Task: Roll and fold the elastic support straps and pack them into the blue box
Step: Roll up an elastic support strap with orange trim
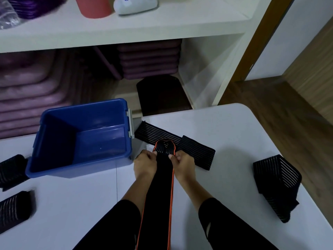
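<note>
Black orange-edged strap [163,186] lies along the tabletop [234,132] beside the empty blue box [54,165]; left hand [145,164] and right hand [183,164] pinch its far end. Soft, light, springy; likely to unroll unless gripped by both edges.

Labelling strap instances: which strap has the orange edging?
The long strap between the forearms, far end pinched by left hand and right hand. The other straps on the table have pale stripes, no orange.

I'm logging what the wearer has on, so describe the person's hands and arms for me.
The left hand and right hand are bare, with no gloves, rings or watch showing. The left sleeve and right sleeve are black, ending partway along the forearms. A small pale streak marks the right sleeve.
</note>
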`<action>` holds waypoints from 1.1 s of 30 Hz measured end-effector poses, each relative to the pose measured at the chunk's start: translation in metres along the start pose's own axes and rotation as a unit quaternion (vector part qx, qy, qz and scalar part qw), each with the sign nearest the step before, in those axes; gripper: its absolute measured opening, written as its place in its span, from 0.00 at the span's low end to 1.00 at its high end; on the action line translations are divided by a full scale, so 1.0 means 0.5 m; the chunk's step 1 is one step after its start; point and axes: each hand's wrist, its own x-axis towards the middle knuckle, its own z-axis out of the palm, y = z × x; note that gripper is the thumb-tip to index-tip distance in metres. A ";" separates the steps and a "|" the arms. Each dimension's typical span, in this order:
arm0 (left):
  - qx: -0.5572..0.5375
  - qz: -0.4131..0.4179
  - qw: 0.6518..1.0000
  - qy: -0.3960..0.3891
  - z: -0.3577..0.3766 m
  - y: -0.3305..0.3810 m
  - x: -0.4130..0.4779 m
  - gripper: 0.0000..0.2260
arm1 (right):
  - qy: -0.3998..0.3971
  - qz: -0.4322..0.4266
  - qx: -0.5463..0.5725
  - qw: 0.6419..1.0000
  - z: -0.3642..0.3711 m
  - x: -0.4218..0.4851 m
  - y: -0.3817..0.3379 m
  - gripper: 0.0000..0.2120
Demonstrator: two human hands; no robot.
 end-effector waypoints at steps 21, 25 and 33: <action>0.034 0.267 0.949 -0.164 -0.121 -0.226 -0.217 0.16 | -0.195 -0.143 -0.076 0.967 -0.081 -0.318 0.050 0.12; 0.058 0.324 0.918 -0.222 -0.148 -0.275 -0.265 0.12 | -0.249 -0.167 -0.116 0.947 -0.096 -0.385 0.064 0.22; 0.152 0.412 0.866 -0.239 -0.173 -0.322 -0.310 0.22 | -0.292 -0.200 -0.218 0.910 -0.096 -0.446 0.084 0.30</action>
